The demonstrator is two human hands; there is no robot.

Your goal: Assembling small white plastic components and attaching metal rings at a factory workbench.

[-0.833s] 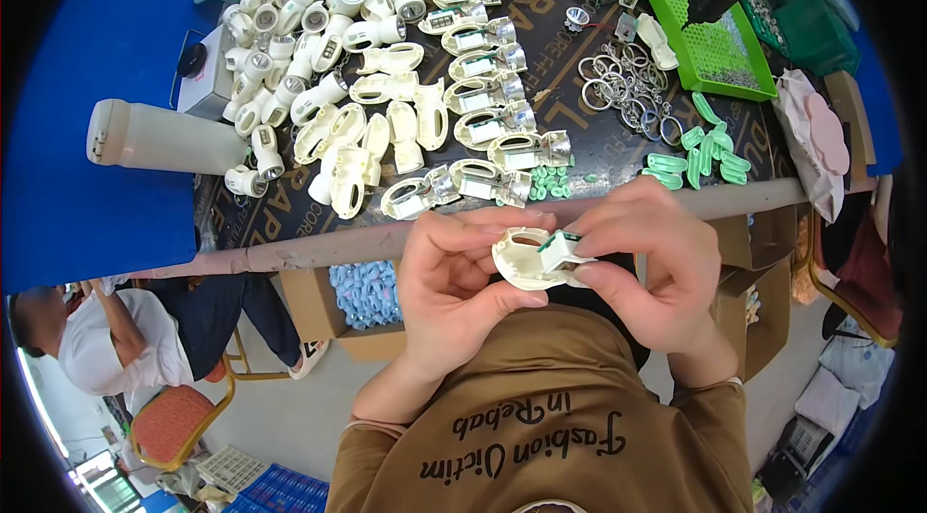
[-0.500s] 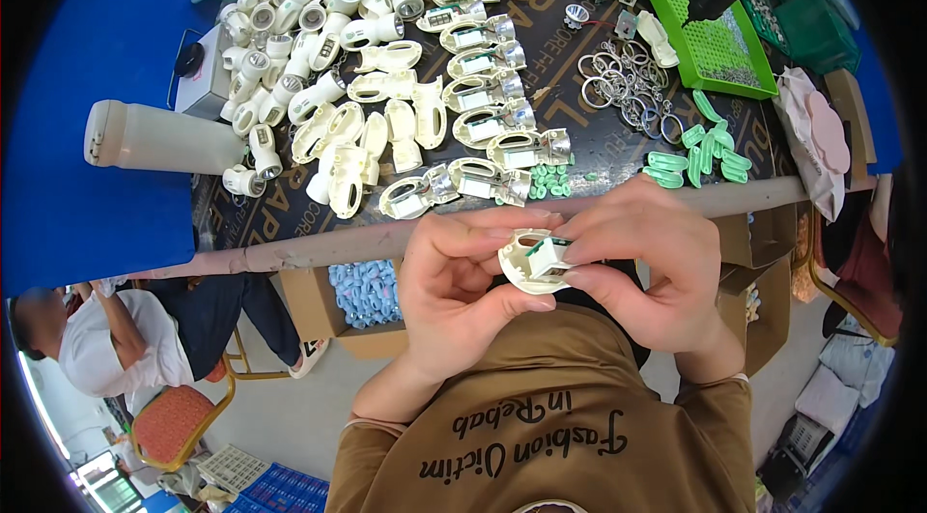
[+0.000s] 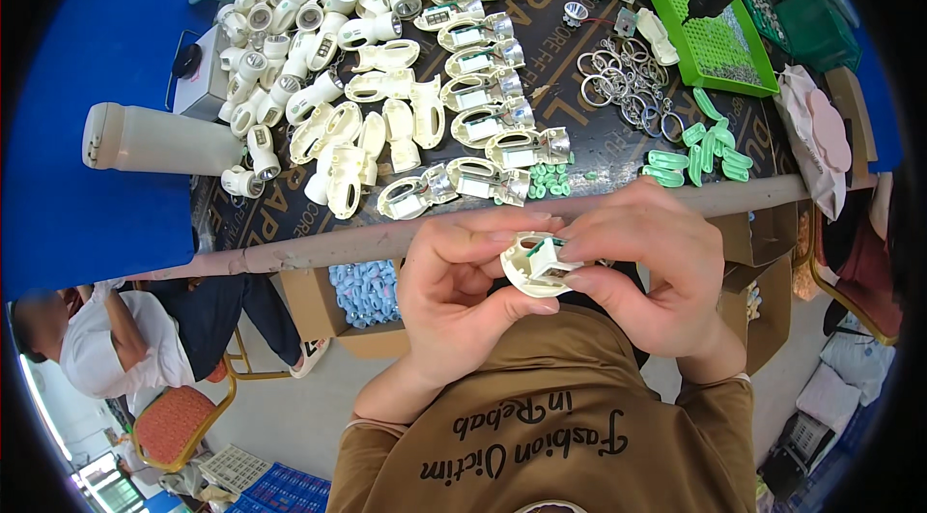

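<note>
Bright light; silver reflectors (image 3: 554, 147) glint; straight edges bend; corners black.

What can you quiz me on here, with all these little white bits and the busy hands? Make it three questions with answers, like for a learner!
1. True or false: the pale, cylindrical bottle is left of the silver metal key rings.

2. What colour are the long, curved plastic pieces below and right of the key rings in the picture?
A. red
B. green
C. black

3. Fill in: the ____ hand pinches the small white box-like part at the cream, hollow plastic half-shell.

Key: 1. True. 2. B. 3. Right hand.
</note>
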